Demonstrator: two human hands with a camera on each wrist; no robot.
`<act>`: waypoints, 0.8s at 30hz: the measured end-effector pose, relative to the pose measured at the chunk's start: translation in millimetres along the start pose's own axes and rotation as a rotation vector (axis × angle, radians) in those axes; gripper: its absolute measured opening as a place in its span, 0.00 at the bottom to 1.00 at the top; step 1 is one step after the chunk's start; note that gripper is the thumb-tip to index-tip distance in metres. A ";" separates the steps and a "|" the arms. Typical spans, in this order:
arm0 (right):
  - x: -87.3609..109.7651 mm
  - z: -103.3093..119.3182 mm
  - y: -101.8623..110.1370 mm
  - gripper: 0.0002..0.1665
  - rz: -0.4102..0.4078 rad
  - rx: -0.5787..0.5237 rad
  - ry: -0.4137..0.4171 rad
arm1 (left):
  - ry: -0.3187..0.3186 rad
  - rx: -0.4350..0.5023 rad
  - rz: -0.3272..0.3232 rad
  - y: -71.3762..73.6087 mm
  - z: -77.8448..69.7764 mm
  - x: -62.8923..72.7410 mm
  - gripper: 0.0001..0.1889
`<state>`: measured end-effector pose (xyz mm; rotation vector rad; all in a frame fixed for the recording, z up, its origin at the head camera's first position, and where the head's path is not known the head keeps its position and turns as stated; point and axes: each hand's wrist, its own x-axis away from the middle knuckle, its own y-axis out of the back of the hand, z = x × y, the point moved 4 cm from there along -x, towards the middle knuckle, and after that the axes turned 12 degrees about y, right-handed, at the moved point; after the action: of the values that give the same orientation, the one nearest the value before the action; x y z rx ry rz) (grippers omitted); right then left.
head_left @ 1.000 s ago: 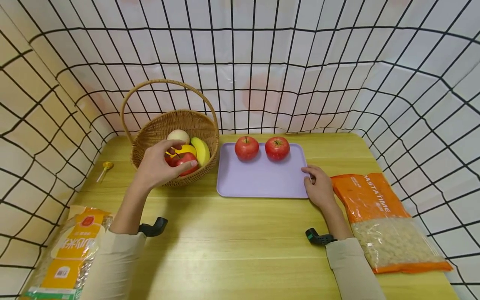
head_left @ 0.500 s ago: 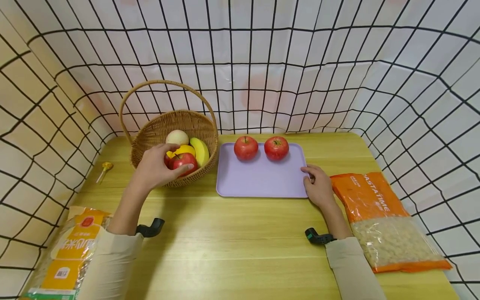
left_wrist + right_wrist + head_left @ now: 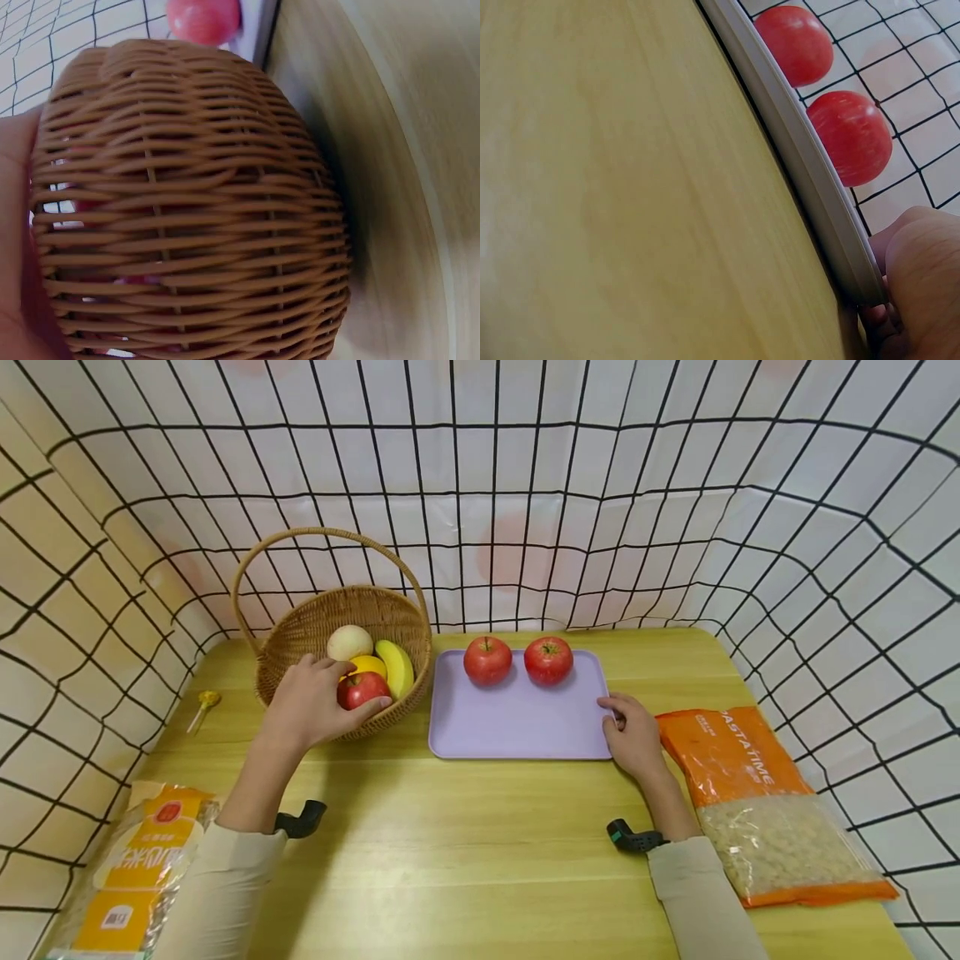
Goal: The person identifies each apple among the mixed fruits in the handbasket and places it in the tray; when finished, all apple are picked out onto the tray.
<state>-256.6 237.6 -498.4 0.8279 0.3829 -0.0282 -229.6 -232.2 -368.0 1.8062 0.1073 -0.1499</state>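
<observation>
We are looking down on two hands that are working well apart above a wooden table (image 3: 450, 852). Our left forearm is slanting up from the lower left, and the left hand (image 3: 306, 708) is leaning over the near rim of a wicker basket (image 3: 369, 608), its back turned upward. Its thumb is lying along the near side of a red apple (image 3: 363, 692) inside the basket while its fingers are curving over the far left side, so the hand is holding the apple between them. A yellow fruit (image 3: 372, 666), a banana (image 3: 396, 670) and a pale round fruit (image 3: 349, 642) are sitting just behind. In the left wrist view, woven wicker is hiding most of that grip. Our right forearm is tilting up and leftward from the lower right, and the right hand (image 3: 637, 739) is pinching the right edge of a purple tray (image 3: 517, 725), fingers bending over the rim. On the tray, a stemmed apple (image 3: 487, 662) and a second apple (image 3: 549, 662) are resting side by side near the far edge. An orange pasta bag (image 3: 750, 777) is lying just right of that hand.
</observation>
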 end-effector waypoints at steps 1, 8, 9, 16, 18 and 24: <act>0.2 0.0 -0.5 0.20 0.000 -0.003 -0.001 | -0.005 -0.020 -0.004 -0.6 0.8 0.1 0.44; 1.0 -0.6 -1.5 0.20 0.011 -0.006 -0.009 | -0.019 -0.049 0.022 -3.5 4.2 0.0 0.45; 1.2 -0.9 -1.8 0.20 0.012 -0.006 -0.010 | -0.017 -0.040 0.030 -4.3 4.9 -0.5 0.45; 2.3 -1.3 -0.3 0.20 0.012 -0.007 -0.017 | -0.017 0.058 -0.002 -7.3 4.0 -5.3 0.41; 2.2 -1.0 0.2 0.20 0.010 -0.007 -0.017 | -0.026 0.080 -0.035 -6.8 3.5 -5.6 0.40; 1.4 -0.8 1.0 0.20 0.009 -0.006 -0.007 | -0.004 0.159 -0.076 -6.4 5.0 -4.3 0.43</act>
<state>-255.4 239.0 -498.7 0.8232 0.3727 -0.0219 -235.1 -235.4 -374.6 1.9616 0.1654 -0.2210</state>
